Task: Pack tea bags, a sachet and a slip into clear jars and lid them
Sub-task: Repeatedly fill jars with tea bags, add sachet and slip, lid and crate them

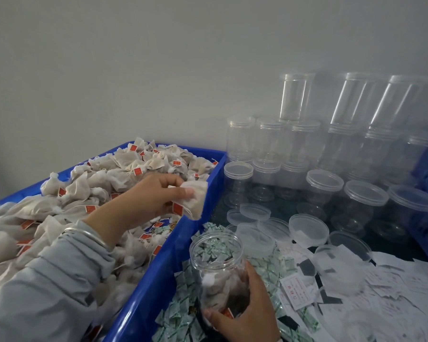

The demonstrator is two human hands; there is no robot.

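Over the blue bin's rim (pixel 208 183) | left hand (pixel 156 196) pinches a tea bag (pixel 195 198): light, soft, take its gathered top | right hand (pixel 245 309) grips the open jar (pixel 216 262) at 5 o'clock: slick, rigid

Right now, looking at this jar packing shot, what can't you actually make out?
All in the head view:
- Count of tea bags in the held jar: the right hand wraps it and the bags overlap.
- Print on the paper slips: too small and blurred.
- Bottom of the blue crate: buried under the tea bag heap.
- Right-hand stack of empty jars: cut off by the frame edge.
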